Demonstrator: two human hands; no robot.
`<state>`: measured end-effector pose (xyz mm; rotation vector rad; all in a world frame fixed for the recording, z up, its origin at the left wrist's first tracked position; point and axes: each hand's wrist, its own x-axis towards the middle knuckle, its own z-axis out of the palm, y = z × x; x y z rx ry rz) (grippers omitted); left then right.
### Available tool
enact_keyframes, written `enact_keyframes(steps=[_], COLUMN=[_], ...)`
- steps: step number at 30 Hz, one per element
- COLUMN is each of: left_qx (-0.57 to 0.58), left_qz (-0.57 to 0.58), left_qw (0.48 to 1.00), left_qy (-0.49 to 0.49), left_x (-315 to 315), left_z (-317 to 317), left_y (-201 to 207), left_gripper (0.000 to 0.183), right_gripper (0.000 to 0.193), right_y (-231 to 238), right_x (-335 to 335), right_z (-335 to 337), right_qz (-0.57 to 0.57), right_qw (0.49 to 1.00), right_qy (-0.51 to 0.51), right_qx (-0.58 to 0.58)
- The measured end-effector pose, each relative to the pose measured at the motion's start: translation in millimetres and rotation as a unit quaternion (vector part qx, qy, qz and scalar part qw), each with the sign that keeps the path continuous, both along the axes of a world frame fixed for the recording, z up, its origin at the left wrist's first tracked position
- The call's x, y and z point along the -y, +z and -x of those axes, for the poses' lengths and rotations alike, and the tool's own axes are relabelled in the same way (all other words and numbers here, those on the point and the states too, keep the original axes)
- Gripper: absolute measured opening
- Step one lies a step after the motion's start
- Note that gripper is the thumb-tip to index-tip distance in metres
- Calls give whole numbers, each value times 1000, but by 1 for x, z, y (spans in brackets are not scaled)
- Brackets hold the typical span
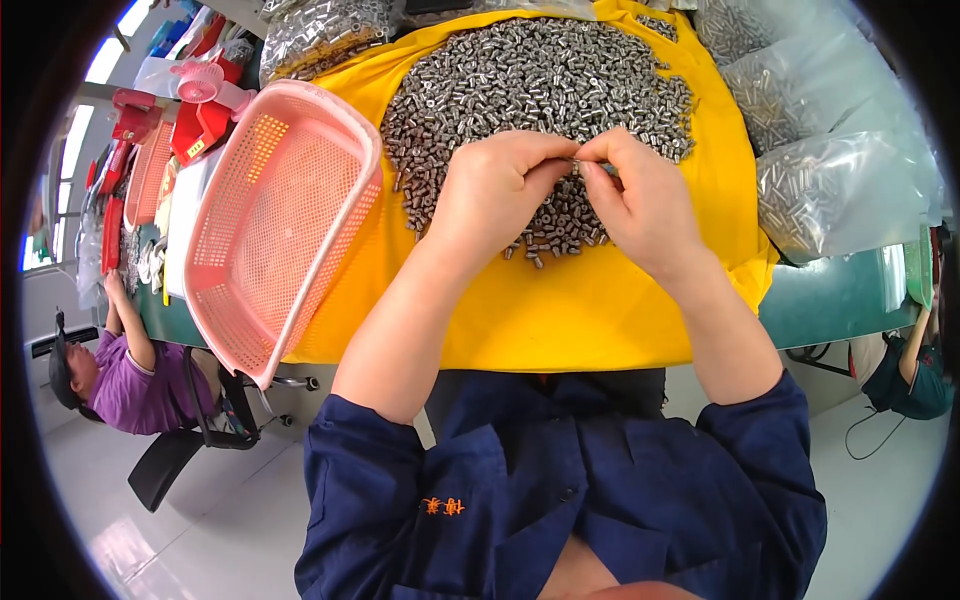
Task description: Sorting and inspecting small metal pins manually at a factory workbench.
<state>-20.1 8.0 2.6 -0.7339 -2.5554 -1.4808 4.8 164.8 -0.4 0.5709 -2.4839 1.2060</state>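
Note:
Over a wide heap of small silvery metal cylinders [520, 85], my two hands meet at the fingertips. My left hand [497, 185] pinches thumb against forefinger, and my right hand [637, 195] does the same from the other side. Between the tips a bit of a small metal part [576, 167] shows, gripped by both hands and mostly covered by the fingers. Beneath the heap lies a yellow cloth [560, 320], which reaches to the table's front edge.
An openwork pink plastic basket [275, 220] stands left of the heap. Clear bags of metal parts [815, 190] line the right side, with another bag [325, 40] at the back left. A pink fan [200, 82] stands behind the basket. Other people sit at far left [140, 385] and far right [915, 375].

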Motion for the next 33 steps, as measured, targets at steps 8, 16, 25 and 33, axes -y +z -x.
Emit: enact_keyframes(steps=[8, 16, 25, 33], left_qx=[236, 369, 361, 298], left_qz=[-280, -427, -369, -314], left_qw=[930, 820, 854, 899], left_qy=[-8, -94, -71, -69], left_x=[8, 3, 6, 6], left_z=[8, 9, 3, 2], left_y=[-7, -7, -11, -1], left_gripper=[15, 15, 13, 11], right_gripper=[11, 10, 9, 8], right_y=[3, 1, 8, 10], right_x=[-3, -6, -5, 4], right_z=[0, 3, -5, -8], right_qz=[147, 302, 135, 119], right_qw=[979, 938, 986, 993], right_qy=[15, 73, 24, 5], right_qx=[141, 154, 97, 16])
